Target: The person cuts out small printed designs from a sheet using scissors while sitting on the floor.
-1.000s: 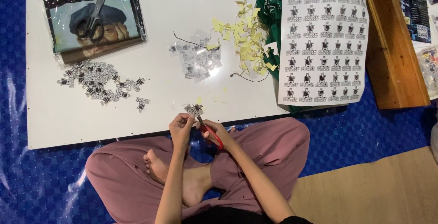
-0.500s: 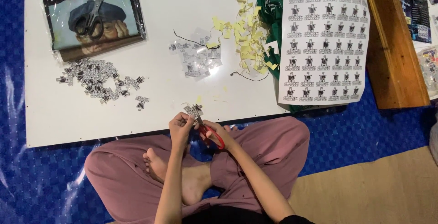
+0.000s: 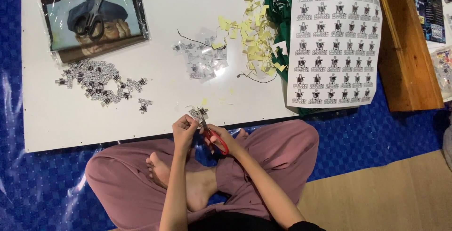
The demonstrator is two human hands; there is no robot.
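Observation:
My left hand [image 3: 184, 130] pinches a small printed sticker piece [image 3: 197, 114] at the near edge of the white board [image 3: 160, 94]. My right hand [image 3: 221, 138] grips red-handled scissors [image 3: 213, 139], their blades pointing up into the sticker piece. Both hands hover over my crossed legs in pink trousers [image 3: 278, 151]. A sheet of uncut black-and-white stickers [image 3: 334, 38] lies to the right on the board.
A pile of cut stickers [image 3: 96, 84] lies at the left. Yellow paper scraps [image 3: 256, 38] and clear offcuts [image 3: 202, 59] sit mid-board. Grey scissors [image 3: 94, 12] rest on a wrapped picture [image 3: 92, 21]. A wooden plank [image 3: 405, 47] lies at the right on blue floor sheeting.

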